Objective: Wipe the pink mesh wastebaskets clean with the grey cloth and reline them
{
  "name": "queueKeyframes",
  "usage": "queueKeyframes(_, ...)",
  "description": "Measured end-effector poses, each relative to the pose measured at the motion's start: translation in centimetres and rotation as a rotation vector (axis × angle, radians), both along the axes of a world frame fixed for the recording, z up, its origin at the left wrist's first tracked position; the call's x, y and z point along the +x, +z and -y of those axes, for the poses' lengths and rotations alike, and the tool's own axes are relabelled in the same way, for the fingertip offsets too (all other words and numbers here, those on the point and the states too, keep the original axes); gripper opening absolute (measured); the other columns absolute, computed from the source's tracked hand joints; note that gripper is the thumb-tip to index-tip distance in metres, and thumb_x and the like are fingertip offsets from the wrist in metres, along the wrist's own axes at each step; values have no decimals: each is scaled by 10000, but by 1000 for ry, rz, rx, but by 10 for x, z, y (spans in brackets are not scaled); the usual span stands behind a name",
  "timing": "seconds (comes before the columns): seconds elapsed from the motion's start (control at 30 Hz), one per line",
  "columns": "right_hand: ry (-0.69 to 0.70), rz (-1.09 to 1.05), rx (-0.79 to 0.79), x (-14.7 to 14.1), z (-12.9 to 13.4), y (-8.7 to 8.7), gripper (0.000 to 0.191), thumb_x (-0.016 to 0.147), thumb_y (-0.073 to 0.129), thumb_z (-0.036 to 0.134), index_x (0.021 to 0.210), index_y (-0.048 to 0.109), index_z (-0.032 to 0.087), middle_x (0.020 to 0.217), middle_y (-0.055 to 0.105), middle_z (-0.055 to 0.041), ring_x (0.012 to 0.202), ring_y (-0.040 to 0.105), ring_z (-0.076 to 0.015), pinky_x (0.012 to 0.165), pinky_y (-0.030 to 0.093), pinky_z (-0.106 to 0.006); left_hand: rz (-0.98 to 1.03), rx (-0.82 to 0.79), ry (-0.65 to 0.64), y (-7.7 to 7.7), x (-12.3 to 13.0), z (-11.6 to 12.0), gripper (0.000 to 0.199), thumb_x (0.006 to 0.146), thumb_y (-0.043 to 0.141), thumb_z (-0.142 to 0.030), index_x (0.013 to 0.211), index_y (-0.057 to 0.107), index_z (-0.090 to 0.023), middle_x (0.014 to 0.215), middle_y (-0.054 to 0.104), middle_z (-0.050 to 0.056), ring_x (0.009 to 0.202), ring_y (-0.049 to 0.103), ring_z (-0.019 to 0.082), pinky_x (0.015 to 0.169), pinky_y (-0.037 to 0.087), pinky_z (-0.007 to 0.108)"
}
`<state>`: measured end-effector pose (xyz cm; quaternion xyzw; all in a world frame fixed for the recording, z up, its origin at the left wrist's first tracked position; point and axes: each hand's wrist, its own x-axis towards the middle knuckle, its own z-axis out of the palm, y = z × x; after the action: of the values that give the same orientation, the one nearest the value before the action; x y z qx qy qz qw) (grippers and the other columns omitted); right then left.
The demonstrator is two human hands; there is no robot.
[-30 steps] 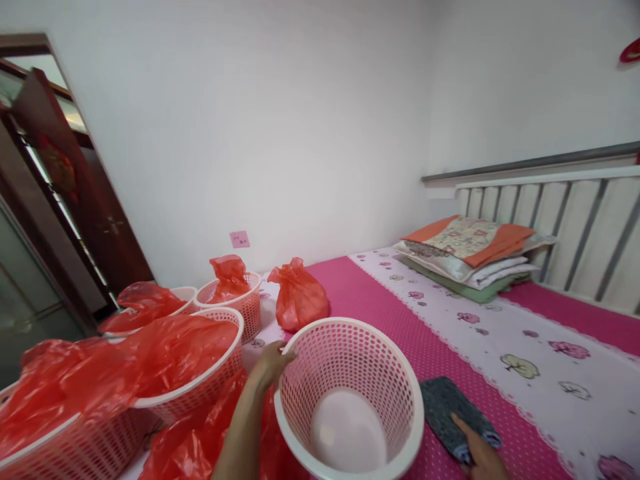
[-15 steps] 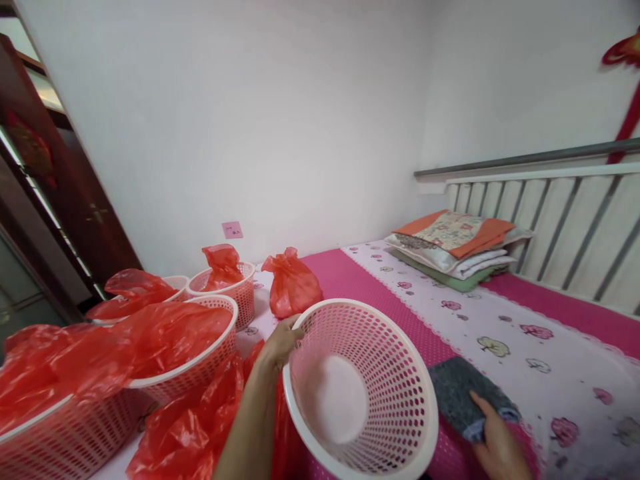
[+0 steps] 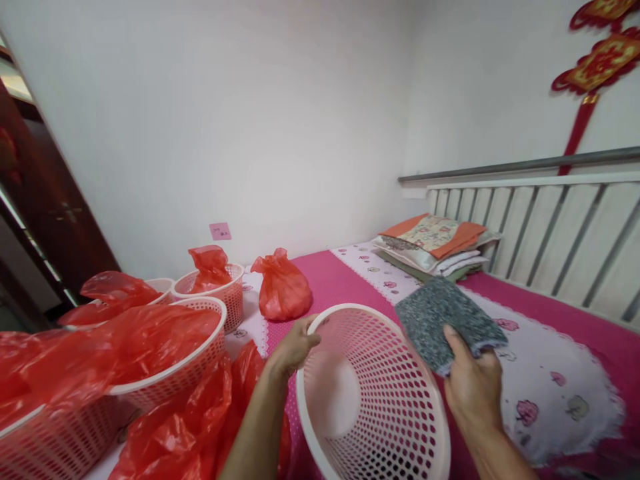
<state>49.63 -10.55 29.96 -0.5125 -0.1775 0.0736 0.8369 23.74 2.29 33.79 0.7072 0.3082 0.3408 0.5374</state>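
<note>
My left hand point(image 3: 295, 347) grips the upper left rim of a pale pink plastic basket point(image 3: 400, 373), thumb inside. The basket is tilted with its mouth toward me, and its round bottom shows bare. In my right hand point(image 3: 473, 380) is a folded grey, speckled cloth point(image 3: 445, 320), pinched at its near edge with the thumb on top. It is held up just right of the basket, above the bed. Whether the cloth touches the basket rim I cannot tell.
Several baskets point(image 3: 220, 320) with red plastic bags stand on the left. A tied red bag point(image 3: 285, 290) sits by the wall, and a loose red bag point(image 3: 175, 420) lies near my left arm. Folded textiles point(image 3: 435, 240) are stacked beside the white headboard point(image 3: 540, 227).
My right hand has raised the grey cloth from low over the bed, up and to the left beside the basket. The basket has turned slightly. The view has swung right.
</note>
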Motion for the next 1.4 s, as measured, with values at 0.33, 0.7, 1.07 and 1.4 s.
queueKeyframes(0.33, 555, 1349, -232, -94, -45, 24, 819, 697, 508, -33, 1487, 547, 181, 1556, 553, -124, 1372, 516, -279, 1205, 406, -508, 129, 8, -22, 2, 13, 13, 434, 725, 738, -327, 1124, 766, -159, 1108, 787, 97, 1047, 657, 295, 990, 512, 411)
queueKeyframes(0.7, 329, 1602, -300, -91, -69, 19, 647, 887, 428, -13, 1519, 517, 95, 1512, 590, -158, 1434, 422, -322, 1240, 299, -557, 89, 109, -45, 0, 9, 15, 424, 738, 715, -259, 1154, 767, -194, 1148, 790, 83, 1177, 622, 314, 1153, 418, 420)
queueKeyframes(1.07, 240, 1473, -452, -46, -87, 4, 669, 773, 464, -39, 1424, 552, 84, 1425, 643, -195, 1356, 545, -317, 1180, 375, -528, 3, 66, 6, -2, 0, 5, 517, 524, 507, -81, 967, 762, -158, 960, 749, 21, 999, 595, 238, 1026, 404, 361)
queueKeyframes(1.4, 209, 1240, -679, 3, -41, -29, 722, 752, 531, 4, 1466, 504, 110, 1369, 676, -218, 1226, 678, -320, 1038, 533, -439, 120, 5, 151, -11, 3, -2, 463, 512, 535, -39, 879, 795, -148, 871, 760, 35, 913, 642, 219, 962, 445, 342)
